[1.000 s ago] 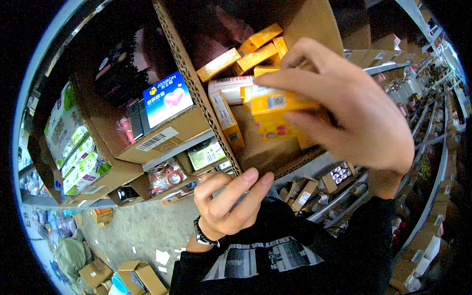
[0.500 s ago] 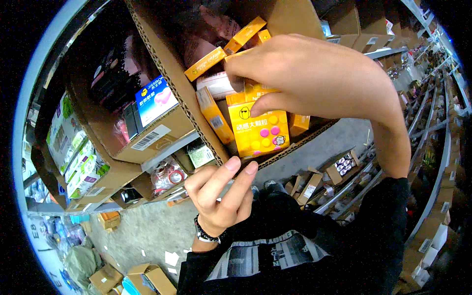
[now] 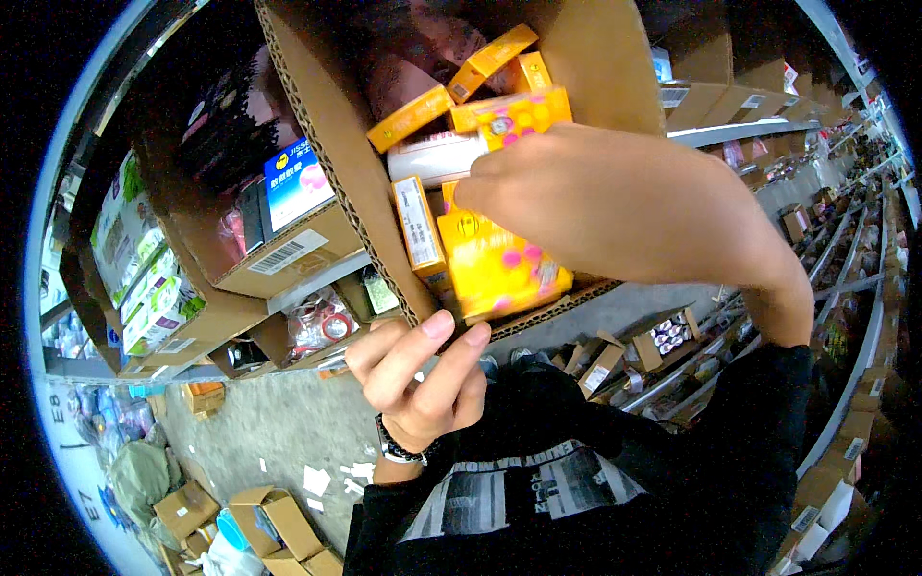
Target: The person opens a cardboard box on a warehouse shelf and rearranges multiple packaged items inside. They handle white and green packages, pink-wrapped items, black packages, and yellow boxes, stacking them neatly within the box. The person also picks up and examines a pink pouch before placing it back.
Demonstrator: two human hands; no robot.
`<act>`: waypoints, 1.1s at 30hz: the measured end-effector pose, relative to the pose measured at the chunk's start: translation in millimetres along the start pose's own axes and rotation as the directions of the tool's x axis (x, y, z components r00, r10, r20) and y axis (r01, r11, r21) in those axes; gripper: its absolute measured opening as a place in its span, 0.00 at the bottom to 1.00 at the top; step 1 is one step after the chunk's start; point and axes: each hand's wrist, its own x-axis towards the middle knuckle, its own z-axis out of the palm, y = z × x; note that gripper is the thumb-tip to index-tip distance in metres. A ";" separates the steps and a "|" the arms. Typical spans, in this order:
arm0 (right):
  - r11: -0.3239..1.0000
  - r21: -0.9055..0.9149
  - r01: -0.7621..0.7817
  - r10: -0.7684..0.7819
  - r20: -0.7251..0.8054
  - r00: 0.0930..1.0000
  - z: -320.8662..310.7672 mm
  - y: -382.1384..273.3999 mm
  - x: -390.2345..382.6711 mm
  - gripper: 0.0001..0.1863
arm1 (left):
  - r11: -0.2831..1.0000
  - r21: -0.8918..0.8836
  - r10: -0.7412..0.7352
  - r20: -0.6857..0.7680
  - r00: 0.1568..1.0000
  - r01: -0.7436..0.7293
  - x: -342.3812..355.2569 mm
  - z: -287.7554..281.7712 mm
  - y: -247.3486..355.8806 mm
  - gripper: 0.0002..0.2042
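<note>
My right hand reaches into a cardboard carton with its fingers bent down. It grips a yellow box with pink dots, blurred by motion at the carton's front; the thumb is hidden. Behind the hand lies another yellow dotted box. A white package and a slim orange box with a white label are to its left. Just below the carton's front left corner, my left hand is open, index and middle fingers raised and apart, the others curled.
Left of this carton is another carton with a blue and white box. Green and white packs fill the far left. Shelves with cartons run along the right. Opened cartons and paper scraps lie on the floor.
My right hand has shifted slightly down over the front yellow box, which has tilted and blurred. The yellow box behind the hand has come into fuller view. My left hand barely moved.
</note>
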 end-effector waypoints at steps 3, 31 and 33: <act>0.997 0.078 0.024 -0.027 0.033 0.999 -3.4 11.7 -1.5 0.26 | 1.000 0.014 0.013 -0.015 1.000 -0.013 1.6 1.8 0.1 0.18; 0.969 -0.172 0.175 -0.198 -0.122 0.973 -1.8 26.1 27.2 0.03 | 0.994 -0.107 -0.028 -0.174 0.984 0.010 -3.3 19.2 -5.8 0.15; 0.975 -0.192 0.111 -0.153 -0.219 0.964 -3.1 27.4 30.6 0.04 | 0.995 -0.103 -0.027 -0.175 0.984 0.008 -2.7 19.4 -5.2 0.15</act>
